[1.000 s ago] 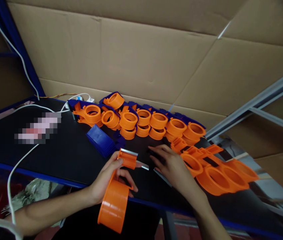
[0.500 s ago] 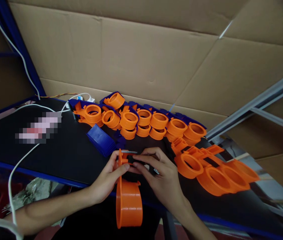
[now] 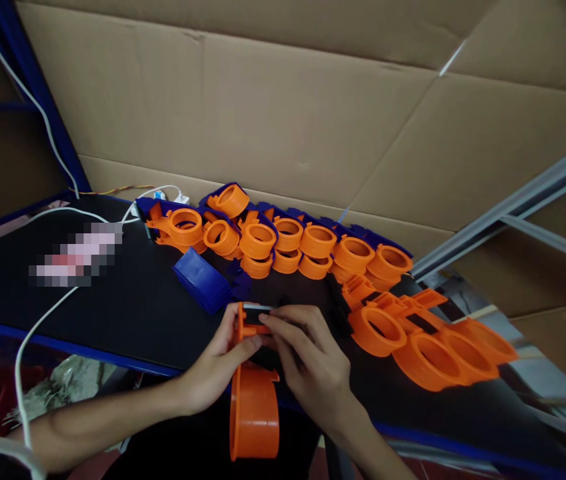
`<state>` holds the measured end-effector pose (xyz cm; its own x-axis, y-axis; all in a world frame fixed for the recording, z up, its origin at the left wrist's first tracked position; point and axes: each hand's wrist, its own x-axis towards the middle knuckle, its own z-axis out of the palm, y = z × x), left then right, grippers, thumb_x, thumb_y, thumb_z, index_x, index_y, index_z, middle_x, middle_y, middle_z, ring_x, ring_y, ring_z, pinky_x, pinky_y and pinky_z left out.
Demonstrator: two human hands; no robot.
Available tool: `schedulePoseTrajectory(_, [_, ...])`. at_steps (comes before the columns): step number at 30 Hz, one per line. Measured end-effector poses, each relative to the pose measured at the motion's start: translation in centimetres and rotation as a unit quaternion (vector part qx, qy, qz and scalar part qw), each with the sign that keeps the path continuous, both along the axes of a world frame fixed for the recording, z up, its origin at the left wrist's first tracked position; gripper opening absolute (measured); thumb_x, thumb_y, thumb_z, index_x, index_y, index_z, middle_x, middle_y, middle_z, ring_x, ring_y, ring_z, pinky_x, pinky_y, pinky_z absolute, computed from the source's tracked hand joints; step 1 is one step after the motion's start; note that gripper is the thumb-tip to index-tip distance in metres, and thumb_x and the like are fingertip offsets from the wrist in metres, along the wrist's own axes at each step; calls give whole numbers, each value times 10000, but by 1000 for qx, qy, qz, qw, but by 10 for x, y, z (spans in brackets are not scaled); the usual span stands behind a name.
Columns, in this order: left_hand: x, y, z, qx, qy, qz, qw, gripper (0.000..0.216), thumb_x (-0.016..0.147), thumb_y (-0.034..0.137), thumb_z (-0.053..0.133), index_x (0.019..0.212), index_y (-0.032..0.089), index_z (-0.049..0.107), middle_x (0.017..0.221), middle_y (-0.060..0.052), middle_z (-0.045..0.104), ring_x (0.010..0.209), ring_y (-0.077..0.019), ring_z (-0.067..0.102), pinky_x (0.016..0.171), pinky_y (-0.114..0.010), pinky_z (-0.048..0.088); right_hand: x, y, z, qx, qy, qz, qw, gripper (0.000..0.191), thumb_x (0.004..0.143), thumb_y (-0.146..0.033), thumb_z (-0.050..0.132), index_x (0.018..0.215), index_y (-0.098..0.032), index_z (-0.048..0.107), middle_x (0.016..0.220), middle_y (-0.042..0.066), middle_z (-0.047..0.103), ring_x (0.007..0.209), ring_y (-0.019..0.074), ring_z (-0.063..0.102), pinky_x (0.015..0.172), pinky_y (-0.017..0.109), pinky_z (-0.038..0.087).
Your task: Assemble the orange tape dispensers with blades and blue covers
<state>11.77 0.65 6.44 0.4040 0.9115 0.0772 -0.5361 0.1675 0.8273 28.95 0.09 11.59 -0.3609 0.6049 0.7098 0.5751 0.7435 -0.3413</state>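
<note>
An orange tape dispenser (image 3: 255, 413) hangs ring-down in front of me at the table's near edge. My left hand (image 3: 213, 367) grips its upper part, thumb on the near side and fingers behind. A grey toothed blade (image 3: 257, 307) runs along its top end. Just under the blade lies a small black pad (image 3: 253, 316), partly covered by fingers. My right hand (image 3: 313, 357) has its fingertips together against this pad, inside the dispenser's frame; its fingers hide the far end.
Several orange dispensers with blue parts (image 3: 317, 241) stand in rows at the back. More orange dispensers (image 3: 427, 360) lie at the right, near some black pieces (image 3: 339, 303). A stack of blue plates (image 3: 203, 280) lies left of centre. A white cable (image 3: 37, 327) crosses the left side.
My right fingers have moved left and in against the dispenser, and the black pad now sits beneath the blade. The dispenser's ring has swung slightly left.
</note>
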Motion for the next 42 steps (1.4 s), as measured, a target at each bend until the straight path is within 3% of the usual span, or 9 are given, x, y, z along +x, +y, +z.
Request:
schedulePoseTrajectory(5, [-3, 0, 2, 26, 45, 7, 999, 326, 936, 304, 638, 1248, 272, 552, 1152, -18, 623, 1165, -187, 550, 1049, -326, 425, 5, -3, -3, 23, -33, 30, 999, 492, 879, 80, 531, 1270, -206, 616, 1166, 102, 619, 1123, 203, 583, 912, 373, 550])
schedulePoseTrajectory(10, [-2, 0, 10, 39, 60, -2, 997, 360, 926, 300, 648, 1270, 266, 549, 1175, -39, 631, 1155, -204, 565, 1052, -355, 423, 0, -4, 0, -13, 15, -29, 999, 388, 906, 46, 538, 1173, -213, 646, 1227, 100, 623, 1128, 192, 609, 941, 372, 544])
schedulePoseTrajectory(14, [0, 1, 10, 13, 31, 6, 999, 329, 894, 249, 688, 1207, 259, 586, 1100, -12, 653, 1132, -175, 580, 1040, -309, 430, 0, -7, 0, -26, -15, -6, 1000, 457, 909, 50, 506, 1246, -238, 620, 1304, 110, 588, 1204, 215, 576, 957, 398, 540])
schedulePoseTrajectory(19, [-1, 3, 12, -101, -67, -39, 992, 298, 897, 289, 655, 1175, 237, 562, 1001, -40, 702, 859, -196, 690, 830, -421, 581, 5, -11, 3, -57, 33, 40, 997, 440, 913, 30, 503, 1200, -274, 641, 1272, 83, 607, 1179, 208, 608, 939, 383, 558])
schedulePoseTrajectory(22, [-5, 6, 15, -143, -104, -50, 983, 290, 904, 350, 620, 1134, 177, 585, 970, -90, 727, 695, -191, 690, 761, -489, 607, 14, -6, 7, -50, 64, -7, 997, 360, 930, -8, 502, 1116, -265, 672, 1176, 69, 661, 1102, 207, 648, 909, 380, 555])
schedulePoseTrajectory(26, [-9, 9, 15, -183, -117, -46, 975, 356, 908, 363, 594, 1174, 129, 627, 1039, -124, 734, 658, -170, 682, 786, -474, 609, 30, 6, 4, -116, -104, -81, 984, 249, 922, -117, 591, 1121, -232, 689, 1091, 78, 711, 1029, 251, 659, 849, 415, 564])
schedulePoseTrajectory(29, [-10, 10, 12, -186, -111, -42, 975, 369, 901, 367, 597, 1167, 114, 638, 861, -91, 740, 628, -184, 687, 729, -422, 610, 33, 14, -2, -141, -216, -103, 961, 267, 912, -155, 624, 1165, -211, 686, 1138, 96, 715, 1046, 280, 640, 848, 455, 562])
schedulePoseTrajectory(35, [-12, 10, 11, -185, -89, -84, 975, 412, 876, 439, 594, 1059, 78, 669, 567, -33, 650, 515, -189, 654, 582, -312, 550, 11, 23, -2, -132, -277, -65, 949, 350, 928, -171, 608, 1275, -214, 625, 1237, 112, 671, 1103, 280, 606, 936, 501, 503])
schedulePoseTrajectory(42, [-15, 11, 10, -180, -81, -88, 976, 492, 881, 502, 541, 985, 56, 721, 558, -60, 647, 501, -170, 625, 539, -271, 504, -1, 28, -6, -159, -295, -54, 941, 117, 906, -138, 620, 982, -194, 690, 1012, 90, 677, 885, 231, 623, 739, 366, 513])
